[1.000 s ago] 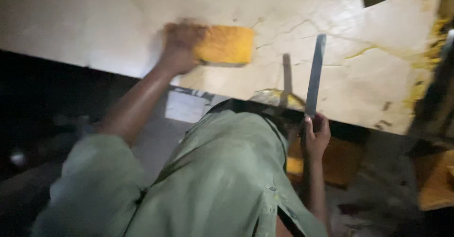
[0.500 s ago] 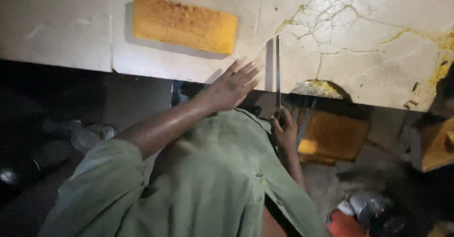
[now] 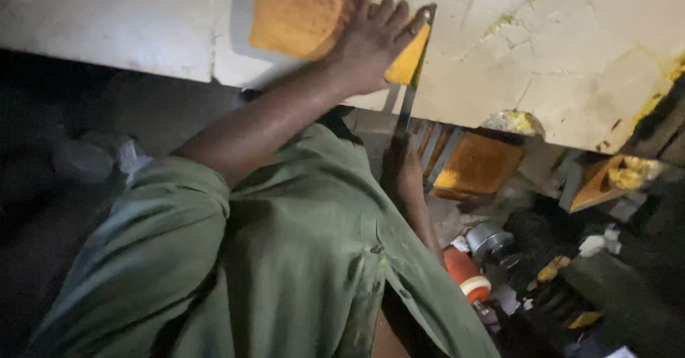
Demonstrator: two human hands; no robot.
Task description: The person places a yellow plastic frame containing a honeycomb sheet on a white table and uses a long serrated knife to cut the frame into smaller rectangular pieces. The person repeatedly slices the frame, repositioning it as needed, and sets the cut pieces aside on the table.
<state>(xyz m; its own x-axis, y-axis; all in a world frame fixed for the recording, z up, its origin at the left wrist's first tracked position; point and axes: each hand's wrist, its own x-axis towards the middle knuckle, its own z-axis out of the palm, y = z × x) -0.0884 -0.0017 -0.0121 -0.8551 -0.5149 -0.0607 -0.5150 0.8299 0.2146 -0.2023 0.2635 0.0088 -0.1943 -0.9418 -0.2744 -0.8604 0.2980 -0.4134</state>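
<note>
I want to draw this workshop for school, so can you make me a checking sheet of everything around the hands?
Surface: pale cracked slab, yellow stains near its edge.
Job's things: orange block flat on the slab; thin metal blade stands along its right end.
Clutter: orange can, metal cylinder, wooden boxes below.
Hands: left hand lies flat on the block; right hand grips the blade low down.
Cables: nothing seen.
Surroundings: dark floor, green shirt.
</note>
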